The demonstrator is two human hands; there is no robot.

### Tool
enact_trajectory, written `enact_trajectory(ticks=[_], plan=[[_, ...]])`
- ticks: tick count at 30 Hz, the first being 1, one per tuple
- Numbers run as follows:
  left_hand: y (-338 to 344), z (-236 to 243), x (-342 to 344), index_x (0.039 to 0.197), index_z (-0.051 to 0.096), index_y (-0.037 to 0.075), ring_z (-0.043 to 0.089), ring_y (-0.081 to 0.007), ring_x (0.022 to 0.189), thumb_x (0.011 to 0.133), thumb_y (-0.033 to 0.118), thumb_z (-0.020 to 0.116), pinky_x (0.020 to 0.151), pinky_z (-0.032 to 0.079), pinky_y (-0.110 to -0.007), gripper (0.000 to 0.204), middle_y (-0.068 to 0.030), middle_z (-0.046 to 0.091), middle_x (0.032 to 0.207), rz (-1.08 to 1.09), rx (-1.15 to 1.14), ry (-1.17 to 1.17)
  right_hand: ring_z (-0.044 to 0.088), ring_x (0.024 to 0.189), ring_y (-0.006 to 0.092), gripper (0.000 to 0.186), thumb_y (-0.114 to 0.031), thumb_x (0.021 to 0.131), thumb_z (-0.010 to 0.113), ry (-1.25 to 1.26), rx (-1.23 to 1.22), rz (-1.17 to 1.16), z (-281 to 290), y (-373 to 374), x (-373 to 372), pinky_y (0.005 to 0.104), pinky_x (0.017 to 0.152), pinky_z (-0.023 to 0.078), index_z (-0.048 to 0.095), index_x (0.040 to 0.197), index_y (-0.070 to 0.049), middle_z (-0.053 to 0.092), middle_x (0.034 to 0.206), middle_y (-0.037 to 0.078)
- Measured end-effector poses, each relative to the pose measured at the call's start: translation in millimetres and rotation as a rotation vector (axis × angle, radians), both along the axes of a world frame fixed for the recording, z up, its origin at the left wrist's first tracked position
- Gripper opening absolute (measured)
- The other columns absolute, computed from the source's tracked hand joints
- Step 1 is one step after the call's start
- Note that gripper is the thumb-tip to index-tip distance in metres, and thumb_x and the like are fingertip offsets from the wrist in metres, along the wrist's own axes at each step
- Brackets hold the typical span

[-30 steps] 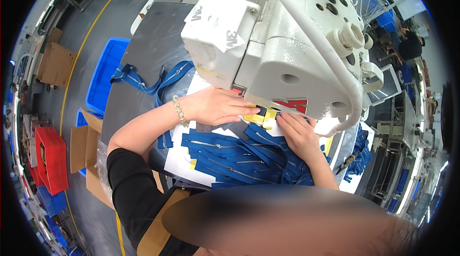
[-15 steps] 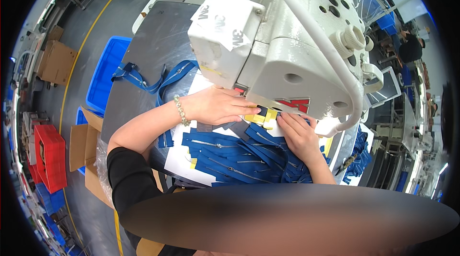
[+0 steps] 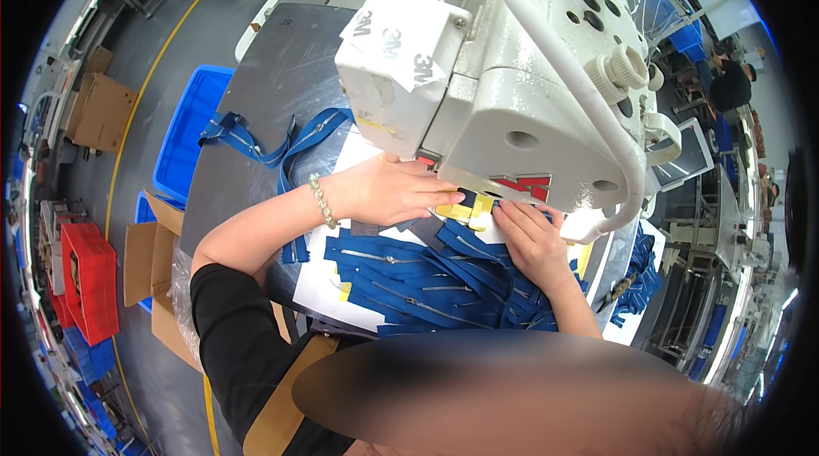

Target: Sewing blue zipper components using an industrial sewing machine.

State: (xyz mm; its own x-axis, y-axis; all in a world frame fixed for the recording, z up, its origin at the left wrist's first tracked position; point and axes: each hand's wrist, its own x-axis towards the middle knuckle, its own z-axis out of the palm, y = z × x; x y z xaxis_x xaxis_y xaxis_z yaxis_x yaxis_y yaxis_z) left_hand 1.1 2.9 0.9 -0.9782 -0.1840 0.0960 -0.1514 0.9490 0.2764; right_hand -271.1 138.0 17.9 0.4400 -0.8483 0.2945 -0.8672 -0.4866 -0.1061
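Under the head of a white sewing machine point(image 3: 546, 106), both my hands work around a small yellow guide piece point(image 3: 465, 209). My left hand point(image 3: 397, 190), a beaded bracelet at its wrist, lies palm down with stretched fingers, tips at the guide's left side. Close on the guide's right, my right hand point(image 3: 536, 241) has bent fingers around a blue zipper point(image 3: 546, 214), most of which they hide. Several blue zippers point(image 3: 409, 273) with metal teeth lie overlapping in front of my hands. The machine's needle area is hidden under its head.
A linked run of blue zippers point(image 3: 281, 149) trails over the grey tabletop point(image 3: 256, 72) at left. Blue bins point(image 3: 192, 127), an open cardboard box point(image 3: 153, 260) and a red crate point(image 3: 88, 281) stand beyond. More zippers point(image 3: 638, 277) pile at right.
My hands and the zippers have hardly moved. My left upper arm and a tan strap show more at the bottom.
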Motion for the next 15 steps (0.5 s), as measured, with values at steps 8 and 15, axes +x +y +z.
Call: enact_trajectory(ticks=[8,15], plan=[[8.3,2.3,-1.8,0.143,0.042,0.023,0.055,-0.0155,0.12,0.096,0.036,0.049,0.098,0.044,-0.033,0.049,0.0028,0.054,0.136,0.022,-0.092,0.002,0.062,0.106,0.0186,0.037,-0.005,0.073,0.068,0.002,0.016,-0.006,2.1,-0.2,0.7,0.039,0.092,0.041,0.067,0.11,-0.009,0.066,0.114,0.005],[7.4,-0.6,-4.3,0.142,0.043,0.022,0.055,-0.0127,0.119,0.095,0.035,0.05,0.096,0.045,-0.032,0.049,0.0042,0.052,0.138,0.023,-0.14,0.036,0.06,0.109,0.0183,0.042,-0.006,0.072,0.068,0.021,0.009,0.014,5.2,-0.3,-1.2,0.0403,0.093,0.039,0.065,0.113,-0.011,0.065,0.117,0.003]])
